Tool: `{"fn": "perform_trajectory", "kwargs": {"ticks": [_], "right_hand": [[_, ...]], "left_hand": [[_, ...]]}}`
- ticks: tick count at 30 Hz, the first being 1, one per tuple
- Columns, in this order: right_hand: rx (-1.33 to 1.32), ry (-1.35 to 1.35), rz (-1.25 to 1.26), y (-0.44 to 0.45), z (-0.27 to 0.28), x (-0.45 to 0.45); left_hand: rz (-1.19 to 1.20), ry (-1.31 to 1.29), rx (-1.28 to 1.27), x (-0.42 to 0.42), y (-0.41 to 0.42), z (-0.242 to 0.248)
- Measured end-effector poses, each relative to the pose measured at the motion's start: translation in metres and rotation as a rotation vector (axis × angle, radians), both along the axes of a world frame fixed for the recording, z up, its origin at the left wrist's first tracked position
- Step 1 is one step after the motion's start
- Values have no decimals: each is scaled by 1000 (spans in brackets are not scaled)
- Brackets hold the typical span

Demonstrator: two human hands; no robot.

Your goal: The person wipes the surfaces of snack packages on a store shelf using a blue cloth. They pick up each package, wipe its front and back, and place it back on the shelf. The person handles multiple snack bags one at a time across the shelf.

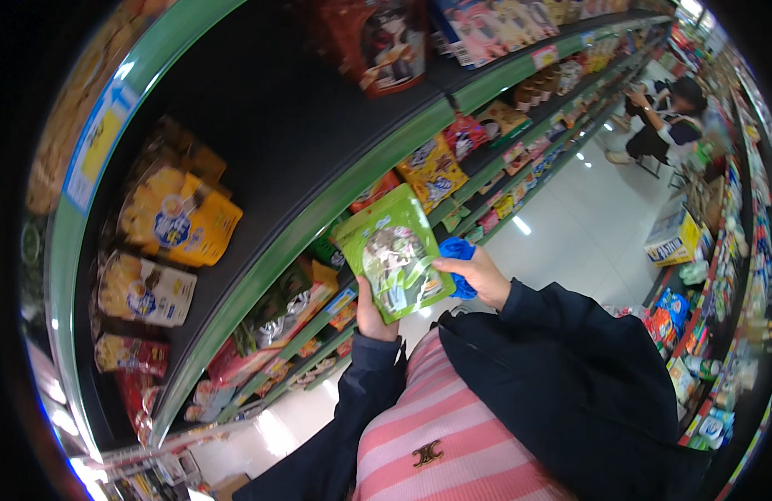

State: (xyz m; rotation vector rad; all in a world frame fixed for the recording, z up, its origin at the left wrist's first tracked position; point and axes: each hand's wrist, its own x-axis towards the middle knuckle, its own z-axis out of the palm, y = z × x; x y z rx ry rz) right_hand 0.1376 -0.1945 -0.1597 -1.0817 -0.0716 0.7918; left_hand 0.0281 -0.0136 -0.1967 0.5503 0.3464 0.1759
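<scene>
A green plastic snack pouch [395,253] with a clear-looking printed front is held up in front of my chest, slightly tilted. My left hand [375,311] grips its lower left edge, thumb over the front. On the right side, my right hand [477,275] pinches the pouch with its thumb on the front. That same hand also holds a crumpled blue cloth or plastic [464,250], partly hidden behind the fingers. Behind the pouch runs the green front edge of a store shelf [355,188].
Yellow snack pouches [192,216] and a white one [149,289] stand on the dark shelf at left. A brown pouch [392,50] stands higher up. Beyond, a seated person [664,122] occupies the tiled aisle [561,213]. A carton [674,241] sits by the opposite shelves.
</scene>
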Motion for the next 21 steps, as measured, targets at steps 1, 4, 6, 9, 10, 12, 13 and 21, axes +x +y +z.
{"fn": "perform_trajectory", "kwargs": {"ticks": [1, 4, 6, 9, 10, 12, 13, 21], "right_hand": [[-27, -35, 9, 0, 2, 3], [-124, -220, -156, -2, 3, 15], [-301, -514, -186, -6, 6, 18], [-497, -1215, -187, 0, 14, 8], [-503, -1315, -125, 2, 12, 3], [-454, -1495, -32, 16, 6, -14], [-476, -1550, 58, 19, 1, -22], [-288, -1278, 107, 20, 6, -18]], "left_hand": [[-41, 13, -16, -1, 3, -2], [-46, 183, 236, -1, -1, -3], [-57, 249, 383, -5, -7, 6], [-120, 155, 417, 0, -24, 14], [-110, 104, 380, 3, -34, 23], [-99, 62, 264, 5, -31, 3], [-35, 78, 208, 5, -35, 3], [113, 67, 127, 10, -6, -13]]}}
